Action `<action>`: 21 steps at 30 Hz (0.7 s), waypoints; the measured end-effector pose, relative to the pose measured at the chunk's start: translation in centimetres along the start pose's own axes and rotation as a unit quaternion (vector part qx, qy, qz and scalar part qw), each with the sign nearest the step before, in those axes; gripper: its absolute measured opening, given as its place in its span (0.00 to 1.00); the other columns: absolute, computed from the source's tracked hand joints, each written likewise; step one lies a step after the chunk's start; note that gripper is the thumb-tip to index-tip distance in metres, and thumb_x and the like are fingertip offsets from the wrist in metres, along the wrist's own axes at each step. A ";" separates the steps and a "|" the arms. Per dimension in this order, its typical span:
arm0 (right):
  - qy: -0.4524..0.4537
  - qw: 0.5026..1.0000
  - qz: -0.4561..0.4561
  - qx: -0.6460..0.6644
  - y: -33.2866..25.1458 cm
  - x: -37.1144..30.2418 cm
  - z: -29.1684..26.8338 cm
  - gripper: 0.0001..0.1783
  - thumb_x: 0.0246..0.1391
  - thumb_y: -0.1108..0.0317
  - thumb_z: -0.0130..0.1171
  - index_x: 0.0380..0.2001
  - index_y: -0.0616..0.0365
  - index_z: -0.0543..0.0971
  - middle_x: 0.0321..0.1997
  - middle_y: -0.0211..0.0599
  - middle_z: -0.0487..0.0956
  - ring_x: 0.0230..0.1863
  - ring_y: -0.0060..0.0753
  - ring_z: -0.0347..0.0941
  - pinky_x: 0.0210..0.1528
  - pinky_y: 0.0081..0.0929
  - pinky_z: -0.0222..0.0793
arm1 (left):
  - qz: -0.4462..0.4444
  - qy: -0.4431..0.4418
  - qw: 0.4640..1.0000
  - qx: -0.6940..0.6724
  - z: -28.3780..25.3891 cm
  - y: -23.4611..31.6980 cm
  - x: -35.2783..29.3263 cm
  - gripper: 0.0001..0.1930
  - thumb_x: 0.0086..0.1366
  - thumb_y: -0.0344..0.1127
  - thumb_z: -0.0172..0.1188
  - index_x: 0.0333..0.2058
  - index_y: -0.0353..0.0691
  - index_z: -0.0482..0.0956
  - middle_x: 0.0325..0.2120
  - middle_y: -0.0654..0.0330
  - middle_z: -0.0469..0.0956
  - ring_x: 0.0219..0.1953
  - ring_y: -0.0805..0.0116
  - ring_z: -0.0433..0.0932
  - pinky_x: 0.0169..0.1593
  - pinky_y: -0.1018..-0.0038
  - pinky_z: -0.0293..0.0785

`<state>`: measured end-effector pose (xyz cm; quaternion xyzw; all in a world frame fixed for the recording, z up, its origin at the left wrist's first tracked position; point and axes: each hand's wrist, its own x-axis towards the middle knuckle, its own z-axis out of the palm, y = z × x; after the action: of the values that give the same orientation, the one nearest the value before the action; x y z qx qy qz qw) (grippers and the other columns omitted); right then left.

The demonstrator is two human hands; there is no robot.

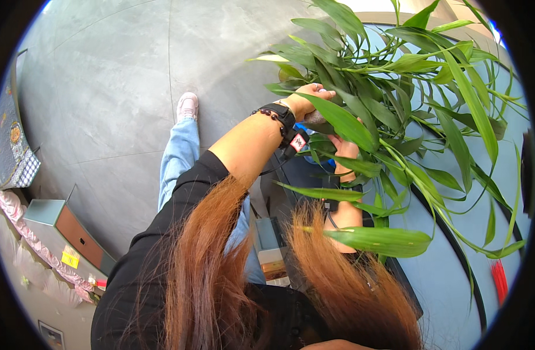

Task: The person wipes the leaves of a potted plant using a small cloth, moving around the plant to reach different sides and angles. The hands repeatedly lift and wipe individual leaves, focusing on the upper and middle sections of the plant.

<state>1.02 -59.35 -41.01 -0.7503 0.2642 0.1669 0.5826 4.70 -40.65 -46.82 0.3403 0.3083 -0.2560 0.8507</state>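
Observation:
A large bunch of long-leaved green plant stems (395, 99) spreads across the upper right. My left hand (307, 100) reaches to its left edge, fingers curled closed. Under them shows a small greyish, crumpled-looking piece (316, 116), its kind unclear. What the fingers grip is too small to make out. A bit nearer, my right hand (344, 148) is among the leaves, which cover most of its fingers. Whether it holds a stem is hidden. Something bright blue (302, 129) shows between the two hands, partly covered.
A light blue surface (454, 291) with dark curved edges lies under the plant, with a red bristly bundle (499, 281) at right. Grey floor (110, 76) stretches left. A brown-fronted box (75, 230) and pink ruffled fabric (22, 219) stand far left.

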 end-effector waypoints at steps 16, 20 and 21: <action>-0.158 0.936 0.034 0.312 3.1 2.5 -1.3 0.24 0.65 0.51 0.53 0.54 0.58 0.75 0.56 0.41 0.78 0.58 0.44 0.72 0.62 0.43 0.66 | 0.070 0.185 0.951 0.237 0.1 -1.0 -6.4 0.14 0.58 0.41 0.62 0.36 0.35 0.80 0.34 0.48 0.81 0.35 0.52 0.82 0.40 0.61 0.77; -0.107 0.990 -0.069 0.052 3.0 1.6 -0.6 0.23 0.63 0.51 0.54 0.54 0.52 0.75 0.59 0.37 0.75 0.59 0.40 0.71 0.58 0.45 0.70 | 0.324 0.188 0.881 0.289 2.1 2.7 -6.5 0.12 0.59 0.39 0.62 0.39 0.40 0.79 0.35 0.48 0.78 0.36 0.46 0.79 0.43 0.57 0.75; -0.109 0.961 0.035 0.250 2.8 1.2 -0.6 0.23 0.63 0.53 0.54 0.56 0.52 0.74 0.60 0.36 0.74 0.59 0.37 0.71 0.58 0.45 0.70 | 0.426 0.188 0.840 0.279 2.6 3.3 -5.7 0.12 0.60 0.39 0.62 0.40 0.40 0.78 0.36 0.48 0.78 0.36 0.46 0.79 0.43 0.56 0.75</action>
<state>0.29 -60.62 -43.67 -0.5481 0.2584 0.1968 0.7708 3.93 -39.20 -39.92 0.7026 0.2019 0.1254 0.6707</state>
